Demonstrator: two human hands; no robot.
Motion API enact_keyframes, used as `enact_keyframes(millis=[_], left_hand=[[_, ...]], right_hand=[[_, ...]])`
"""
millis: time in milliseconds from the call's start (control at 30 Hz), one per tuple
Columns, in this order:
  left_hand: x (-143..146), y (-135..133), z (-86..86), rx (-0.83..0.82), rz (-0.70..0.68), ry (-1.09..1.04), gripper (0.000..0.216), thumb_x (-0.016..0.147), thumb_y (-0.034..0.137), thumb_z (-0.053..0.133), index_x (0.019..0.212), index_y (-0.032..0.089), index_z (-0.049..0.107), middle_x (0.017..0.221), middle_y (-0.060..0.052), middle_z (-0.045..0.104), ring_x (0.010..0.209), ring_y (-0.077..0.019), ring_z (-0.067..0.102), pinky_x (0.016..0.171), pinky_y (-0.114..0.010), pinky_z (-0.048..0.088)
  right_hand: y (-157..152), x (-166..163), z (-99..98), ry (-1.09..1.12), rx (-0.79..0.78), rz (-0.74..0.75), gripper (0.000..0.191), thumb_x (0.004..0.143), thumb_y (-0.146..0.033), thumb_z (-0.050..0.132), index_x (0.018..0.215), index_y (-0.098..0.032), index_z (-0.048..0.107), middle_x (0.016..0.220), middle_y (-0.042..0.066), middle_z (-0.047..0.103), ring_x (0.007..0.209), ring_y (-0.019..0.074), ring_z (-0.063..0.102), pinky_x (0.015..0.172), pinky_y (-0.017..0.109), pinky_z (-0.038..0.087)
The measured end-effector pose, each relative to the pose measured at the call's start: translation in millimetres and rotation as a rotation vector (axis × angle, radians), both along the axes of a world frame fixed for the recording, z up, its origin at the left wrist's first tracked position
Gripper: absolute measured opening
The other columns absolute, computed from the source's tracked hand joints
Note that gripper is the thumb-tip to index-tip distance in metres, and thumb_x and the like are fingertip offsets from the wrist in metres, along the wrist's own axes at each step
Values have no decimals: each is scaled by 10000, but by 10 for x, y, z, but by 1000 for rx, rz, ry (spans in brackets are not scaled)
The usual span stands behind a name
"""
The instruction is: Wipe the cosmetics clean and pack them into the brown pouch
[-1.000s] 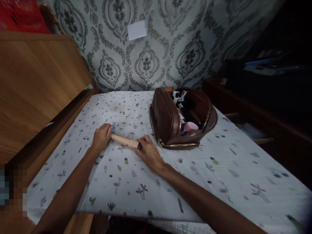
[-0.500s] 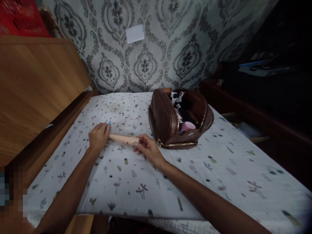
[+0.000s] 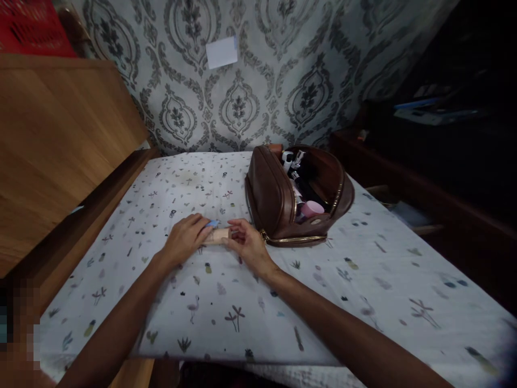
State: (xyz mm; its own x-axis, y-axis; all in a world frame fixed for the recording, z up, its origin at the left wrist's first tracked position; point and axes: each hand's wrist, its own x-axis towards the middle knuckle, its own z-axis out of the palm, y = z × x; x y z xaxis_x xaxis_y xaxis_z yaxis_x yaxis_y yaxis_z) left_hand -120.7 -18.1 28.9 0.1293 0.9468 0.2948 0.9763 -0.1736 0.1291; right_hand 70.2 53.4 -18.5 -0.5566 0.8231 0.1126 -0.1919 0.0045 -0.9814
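Observation:
A beige cosmetic tube [image 3: 217,236] lies level just above the patterned cloth, between my two hands. My right hand [image 3: 249,248] pinches its right end with thumb and fingers. Over the tube's left part lies my left hand [image 3: 183,238], closed, with a small blue piece [image 3: 212,223] sticking out at its fingertips; it looks like cloth, but most of it is hidden. Right of my right hand stands a brown makeup bag [image 3: 266,199], unzipped at the top. A pink-capped item [image 3: 312,209] and several black and silver items show inside it.
A white tablecloth [image 3: 218,318] with small plant and flamingo prints covers the table. Wooden furniture [image 3: 68,113] borders the left, with a red basket [image 3: 32,29] on top. Patterned wallpaper [image 3: 238,108] is behind. Dark furniture [image 3: 383,161] runs along the right.
My left hand has slid right along the tube with the blue piece, covering the tube's left part. My right hand stays at the right end. The bag has not moved.

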Motion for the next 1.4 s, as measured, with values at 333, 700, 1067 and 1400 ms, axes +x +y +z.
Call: enact_keyframes(millis=[333,700,1067,1400], left_hand=[[-460,-24,6,-169,83,-171,430,1017,512,312,816,217,552,806,-19,631,761,-190,595,702,-295,409],[-360,-74,-2,37,154,-127,460,1013,449,298,660,213,475,613,2,543,598,-158,543,633,-275,384],[226,-41,210,294,-50,26,346,1042,346,341,1070,174,640,971,-91,693,899,-208,631,809,-328,474],[-65,-202,277,-217,-46,-42,447,911,545,578,1241,246,535,1141,-55,649,914,-218,661,685,-284,495]], right_hand=[[27,38,22,-8,52,44,322,724,-312,734,1025,-228,651,786,-15,657,725,159,616,656,276,516],[6,46,77,34,-3,75,455,670,-429,831,1023,-210,644,974,33,692,936,205,670,883,362,537],[23,42,94,55,29,64,414,656,-411,831,978,-201,677,947,33,701,885,201,661,845,348,538],[14,52,96,58,40,70,452,636,-420,856,999,-198,700,982,46,696,917,198,657,818,331,551]])
